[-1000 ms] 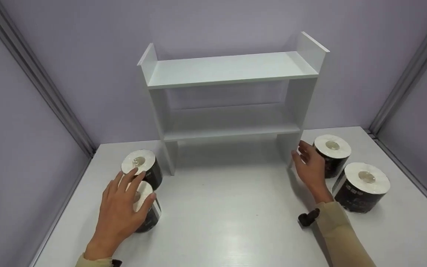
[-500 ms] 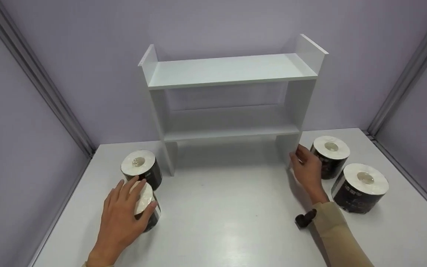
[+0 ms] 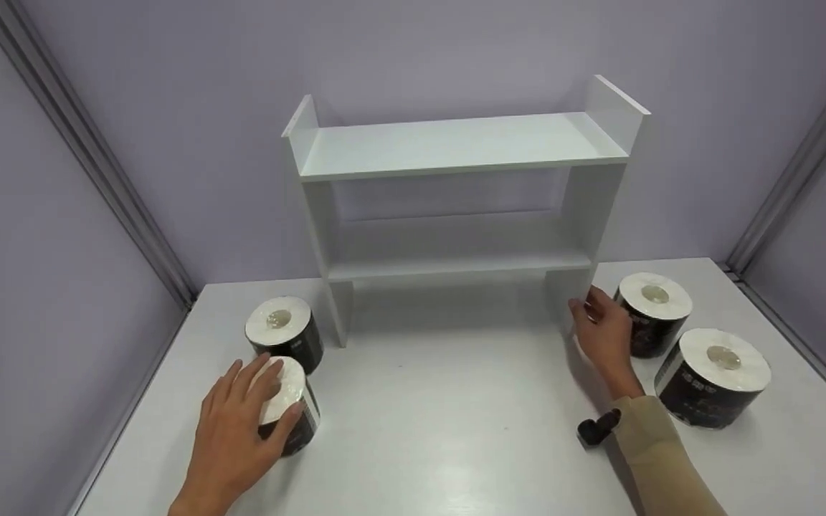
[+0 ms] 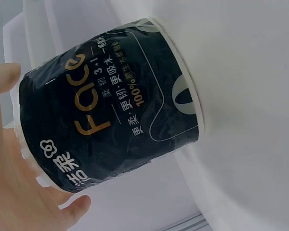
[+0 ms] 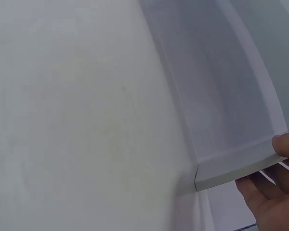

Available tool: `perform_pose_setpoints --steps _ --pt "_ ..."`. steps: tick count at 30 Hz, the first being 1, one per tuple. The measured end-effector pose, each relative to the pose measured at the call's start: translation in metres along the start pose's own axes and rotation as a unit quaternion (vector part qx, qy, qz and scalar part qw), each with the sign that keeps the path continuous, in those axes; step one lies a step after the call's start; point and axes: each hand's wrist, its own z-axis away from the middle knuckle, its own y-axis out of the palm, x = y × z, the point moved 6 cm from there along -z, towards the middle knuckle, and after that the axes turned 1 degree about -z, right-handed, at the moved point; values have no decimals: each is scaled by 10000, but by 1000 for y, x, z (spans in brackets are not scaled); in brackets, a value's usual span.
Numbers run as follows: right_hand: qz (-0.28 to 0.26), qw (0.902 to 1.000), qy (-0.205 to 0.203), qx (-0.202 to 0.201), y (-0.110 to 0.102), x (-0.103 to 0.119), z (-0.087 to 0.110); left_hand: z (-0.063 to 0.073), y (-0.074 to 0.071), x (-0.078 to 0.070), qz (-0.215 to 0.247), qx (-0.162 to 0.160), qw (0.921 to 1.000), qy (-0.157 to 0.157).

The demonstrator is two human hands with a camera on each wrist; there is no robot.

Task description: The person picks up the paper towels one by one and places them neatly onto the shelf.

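A white two-tier shelf [image 3: 456, 269] stands on the white table [image 3: 449, 430]. My right hand [image 3: 603, 333] pinches the lower front edge of its right side panel [image 5: 236, 168], thumb on the inner face and fingers on the outer. My left hand [image 3: 234, 430] is spread over the top of the nearer left toilet roll [image 3: 291, 401], a white roll in a dark printed wrapper [image 4: 106, 96]. Its thumb and fingers lie around the roll's top end without closing on it; whether the palm touches cannot be told. A second toilet roll [image 3: 291, 333] stands just behind.
Right of the shelf stand two more wrapped rolls, a rear one [image 3: 653, 312] close to my right hand and a nearer one [image 3: 714, 376]. Pale wall panels [image 3: 449, 43] enclose the table at the back and both sides.
My right hand has moved from beside the shelf's right panel to pinching its edge. My left hand has shifted slightly nearer over its roll. The head view has shifted a little.
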Motion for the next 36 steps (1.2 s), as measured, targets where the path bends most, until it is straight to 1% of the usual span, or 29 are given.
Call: perform_pose_setpoints --steps 5,9,12,18,25,28,31,36 --pt "82 9996 239 -100 2 0 -2 2 -3 0 -27 45 10000 -29" --pt "147 9992 356 -91 0 -1 -1 2 -6 -1 -27 13 10000 30" --pt "174 9992 346 -32 -5 -1 0 3 -8 -2 8 -24 10000 75" --pt "185 9991 356 155 -9 -1 1 6 -10 -4 40 -135 9999 48" --pt "249 9986 421 202 -9 -5 3 11 -6 -6 16 -181 9998 91" --pt "163 9988 385 247 -6 -5 3 13 -4 -6 24 -216 9998 43" --pt "52 9990 350 287 -3 -4 3 16 -3 -4 32 -214 9997 -71" --pt "39 9988 366 311 -2 -3 2 19 -4 -4 60 -202 9996 -213"
